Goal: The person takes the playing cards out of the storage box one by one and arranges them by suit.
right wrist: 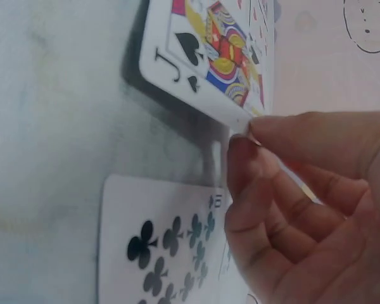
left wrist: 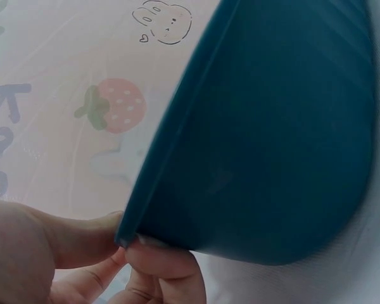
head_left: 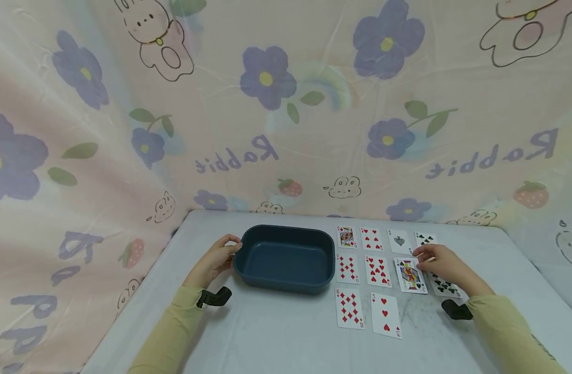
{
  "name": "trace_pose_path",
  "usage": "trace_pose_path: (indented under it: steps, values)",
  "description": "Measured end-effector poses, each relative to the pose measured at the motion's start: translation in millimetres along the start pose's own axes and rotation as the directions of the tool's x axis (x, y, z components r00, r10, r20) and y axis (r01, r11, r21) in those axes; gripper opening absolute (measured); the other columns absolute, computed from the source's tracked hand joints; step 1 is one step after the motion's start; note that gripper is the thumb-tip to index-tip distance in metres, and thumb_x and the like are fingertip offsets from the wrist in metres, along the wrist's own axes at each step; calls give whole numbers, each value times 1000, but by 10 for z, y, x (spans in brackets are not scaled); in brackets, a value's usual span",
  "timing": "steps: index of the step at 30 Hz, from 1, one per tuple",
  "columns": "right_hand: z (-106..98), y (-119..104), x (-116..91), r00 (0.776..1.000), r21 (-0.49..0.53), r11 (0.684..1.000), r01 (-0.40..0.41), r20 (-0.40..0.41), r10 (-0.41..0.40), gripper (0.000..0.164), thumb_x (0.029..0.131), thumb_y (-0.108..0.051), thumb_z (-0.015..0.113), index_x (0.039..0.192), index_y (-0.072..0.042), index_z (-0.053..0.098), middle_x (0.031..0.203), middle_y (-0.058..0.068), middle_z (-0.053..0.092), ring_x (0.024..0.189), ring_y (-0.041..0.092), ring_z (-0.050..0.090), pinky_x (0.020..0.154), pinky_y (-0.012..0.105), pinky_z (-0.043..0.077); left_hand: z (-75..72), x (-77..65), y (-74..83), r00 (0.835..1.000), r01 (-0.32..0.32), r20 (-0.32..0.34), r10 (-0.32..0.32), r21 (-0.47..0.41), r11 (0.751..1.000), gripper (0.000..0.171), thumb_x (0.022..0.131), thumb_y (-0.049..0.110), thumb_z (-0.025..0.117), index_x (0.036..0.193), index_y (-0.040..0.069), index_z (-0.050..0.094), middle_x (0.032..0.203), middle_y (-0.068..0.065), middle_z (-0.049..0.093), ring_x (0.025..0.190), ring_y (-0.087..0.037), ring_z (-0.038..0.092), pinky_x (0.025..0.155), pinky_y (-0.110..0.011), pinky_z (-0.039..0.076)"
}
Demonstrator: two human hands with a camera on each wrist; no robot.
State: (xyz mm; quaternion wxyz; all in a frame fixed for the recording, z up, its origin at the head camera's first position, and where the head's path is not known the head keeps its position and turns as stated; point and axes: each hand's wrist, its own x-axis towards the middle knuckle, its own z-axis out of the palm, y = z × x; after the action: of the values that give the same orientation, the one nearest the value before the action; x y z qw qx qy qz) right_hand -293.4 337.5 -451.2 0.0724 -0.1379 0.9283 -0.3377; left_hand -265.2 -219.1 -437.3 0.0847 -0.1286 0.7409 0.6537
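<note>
My left hand [head_left: 214, 262] is at the left end of a dark blue rectangular plastic basin [head_left: 286, 284]. In the left wrist view, its thumb and fingers pinch the basin's rim [left wrist: 168, 136]. At the right, my right hand [head_left: 443, 266] pinches the edge of a jack of spades playing card [head_left: 411, 275] between thumb and fingers. The jack [right wrist: 221, 57] looks tilted, its near corner raised off the table in the right wrist view. Beside it lies a ten of clubs [right wrist: 161, 253]. An ace of spades [head_left: 400, 241] lies just behind the jack.
Face-up cards lie in columns right of the basin: diamonds such as the front card [head_left: 349, 308], hearts such as the three [head_left: 385, 314], and another clubs card [head_left: 426, 238] at the back. Patterned cloth [head_left: 314, 156] hangs behind the white table [head_left: 276, 337].
</note>
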Motion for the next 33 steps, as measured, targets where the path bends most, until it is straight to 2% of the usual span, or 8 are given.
trace_pose_path:
  steps: [8,11,19,23,28,33]
  values:
    - [-4,24,-7,999,-29,999,-19,-30,18,25,84,-2,66,106,9,59,88,9,61,81,24,58,65,36,48,13,5,15,1000,4,-3,-4,-1,1000,20,98,17,56,114,7,51,79,-4,52,64,-15,50,61,-28,42]
    - [-2,11,-23,999,-24,999,-43,-32,42,26,85,-2,66,107,9,58,89,9,62,81,24,58,65,35,47,13,13,6,1000,3,-7,-3,-1,1000,19,98,16,55,114,7,51,78,-4,53,64,-15,50,60,-28,41]
    - [-14,3,-70,997,-4,999,-38,-71,38,28,87,-2,65,110,11,56,89,12,63,76,23,63,60,34,49,15,7,-4,1000,8,-30,-8,-9,1000,17,98,16,55,112,7,52,80,-5,54,64,-16,50,60,-27,42]
    - [-13,0,-103,996,15,1000,-9,-91,11,29,88,-2,64,112,11,55,90,13,63,77,25,64,60,34,50,13,-1,8,998,30,-48,-30,-17,999,15,98,16,55,111,8,53,82,-5,54,66,-16,49,60,-27,43]
    - [-20,-16,-122,992,8,999,32,-122,-30,29,88,-3,65,112,9,56,90,10,63,78,25,64,61,33,51,1,-4,26,998,28,-47,-29,-27,999,16,98,16,55,110,7,54,82,-6,54,65,-16,49,60,-27,43]
    - [-59,-56,-134,989,-29,998,49,-137,-52,29,88,-5,66,113,8,57,91,9,64,80,25,63,63,31,51,-16,-46,21,999,13,-35,-12,19,1000,17,98,15,54,112,5,52,89,-7,53,70,-17,51,63,-28,44]
